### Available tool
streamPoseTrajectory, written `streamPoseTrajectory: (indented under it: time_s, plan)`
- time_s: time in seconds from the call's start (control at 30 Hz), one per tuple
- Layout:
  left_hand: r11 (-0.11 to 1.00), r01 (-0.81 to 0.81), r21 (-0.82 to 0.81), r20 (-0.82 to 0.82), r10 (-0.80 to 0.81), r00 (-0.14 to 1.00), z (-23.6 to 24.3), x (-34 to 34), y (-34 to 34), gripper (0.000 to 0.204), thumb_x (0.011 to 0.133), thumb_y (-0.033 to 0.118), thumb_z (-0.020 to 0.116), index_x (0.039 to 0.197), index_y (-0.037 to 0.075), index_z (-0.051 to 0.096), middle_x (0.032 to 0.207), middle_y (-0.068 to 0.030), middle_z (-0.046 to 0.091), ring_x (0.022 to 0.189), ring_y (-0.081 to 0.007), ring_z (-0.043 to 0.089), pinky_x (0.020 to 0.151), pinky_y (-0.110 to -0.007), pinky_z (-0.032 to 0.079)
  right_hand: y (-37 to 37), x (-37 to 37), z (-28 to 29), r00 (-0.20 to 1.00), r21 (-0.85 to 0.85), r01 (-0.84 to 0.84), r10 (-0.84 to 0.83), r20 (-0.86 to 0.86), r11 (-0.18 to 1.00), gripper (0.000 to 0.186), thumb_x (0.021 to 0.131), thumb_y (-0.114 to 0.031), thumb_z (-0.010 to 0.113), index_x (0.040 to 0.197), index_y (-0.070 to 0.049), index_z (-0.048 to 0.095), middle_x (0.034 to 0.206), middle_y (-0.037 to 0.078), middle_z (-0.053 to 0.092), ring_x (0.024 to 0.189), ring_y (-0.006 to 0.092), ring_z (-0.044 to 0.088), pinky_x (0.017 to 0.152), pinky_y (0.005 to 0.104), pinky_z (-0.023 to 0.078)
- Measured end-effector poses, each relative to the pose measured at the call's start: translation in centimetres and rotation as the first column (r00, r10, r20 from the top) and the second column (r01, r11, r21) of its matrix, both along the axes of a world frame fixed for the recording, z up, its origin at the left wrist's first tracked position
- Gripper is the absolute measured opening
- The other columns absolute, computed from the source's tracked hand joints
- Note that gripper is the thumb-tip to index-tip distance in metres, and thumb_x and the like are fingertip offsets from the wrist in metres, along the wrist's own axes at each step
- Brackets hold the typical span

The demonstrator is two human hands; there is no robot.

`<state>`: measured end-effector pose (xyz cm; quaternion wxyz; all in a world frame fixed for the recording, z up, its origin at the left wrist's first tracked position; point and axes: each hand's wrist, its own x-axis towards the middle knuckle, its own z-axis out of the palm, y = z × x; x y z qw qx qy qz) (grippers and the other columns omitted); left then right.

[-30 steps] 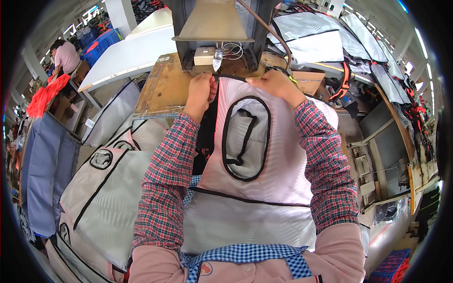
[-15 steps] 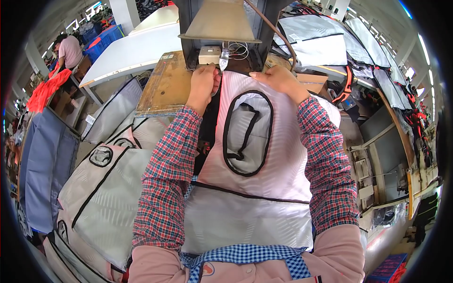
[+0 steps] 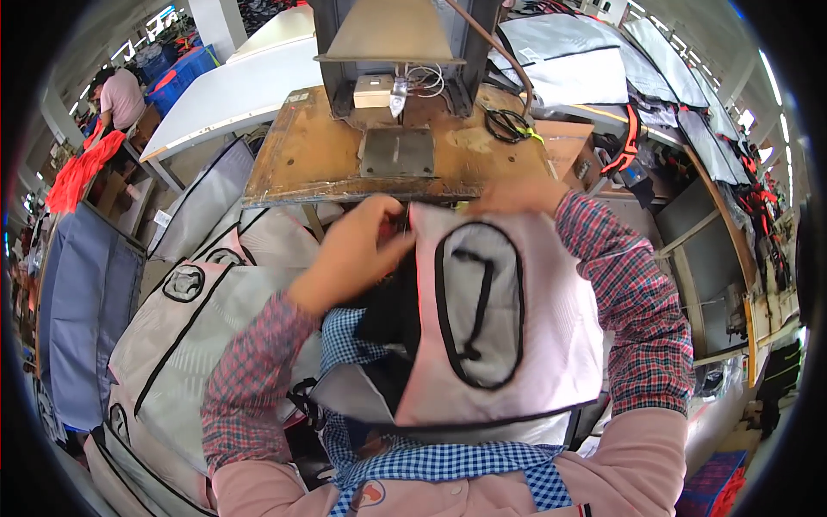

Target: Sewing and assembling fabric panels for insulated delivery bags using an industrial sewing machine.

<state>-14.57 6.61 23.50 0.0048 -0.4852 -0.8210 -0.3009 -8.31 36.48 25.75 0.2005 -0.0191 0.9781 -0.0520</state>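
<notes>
A whitish-pink fabric panel (image 3: 556, 302) with black binding hangs in front of me, tilted toward my lap. An oval opening (image 3: 482, 302) edged in black shows grey lining and a black strip. My right hand (image 3: 521, 196), blurred, is closed over the panel's top edge. At the top left corner my left hand (image 3: 357, 250) has its fingers curled against the edge, smeared by motion. Black fabric (image 3: 388, 319) hangs below the left hand, beside the panel. The fingertips of both hands are partly hidden.
Ahead stands a machine with a beige hood (image 3: 396, 30) above a worn wooden table (image 3: 301, 146) with a metal plate (image 3: 396, 152). Similar sewn pieces (image 3: 198, 362) pile up at my left. A white table (image 3: 233, 95) stands far left; a person (image 3: 123, 99) works beyond it.
Both hands have drawn the panel back from the machine toward me, uncovering the wooden table and metal plate. The panel's lower part has folded up, and my left elbow has swung outward.
</notes>
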Motion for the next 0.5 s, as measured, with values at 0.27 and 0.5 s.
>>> streamPoseTrajectory:
  time_s: [0.27, 0.5]
  plan:
    - [0.584, 0.769, -0.259, -0.19, -0.812, 0.552, -4.2, 13.5, -4.6, 0.061, 0.075, 0.009, 0.06, 0.134, 0.011, 0.047, 0.145, -0.0135, 0.041, 0.133, -0.0327, 0.04, 0.105, -0.049, 0.036, -5.6, 1.3, -13.1, 0.976, -0.071, -0.081, 0.094, 0.199, 0.994, 0.072, 0.086, -0.065, 0.048, 0.099, 0.002, 0.069, 0.101, 0.023, 0.067, 0.1, 0.0378, 0.061, 0.088, 0.0444, 0.047]
    - [0.754, 0.594, 0.279, 0.526, -0.638, 0.562, -5.5, 8.4, -1.1, 0.036, 0.085, 0.004, 0.049, 0.12, 0.006, 0.061, 0.107, -0.0165, 0.067, 0.095, -0.0256, 0.064, 0.085, -0.033, 0.049, -8.5, 9.0, -6.3, 0.809, -0.337, -0.29, 0.041, -0.586, 0.896, 0.038, 0.09, -0.034, 0.057, 0.108, 0.0, 0.063, 0.096, 0.02, 0.065, 0.096, 0.0353, 0.061, 0.085, 0.0446, 0.048]
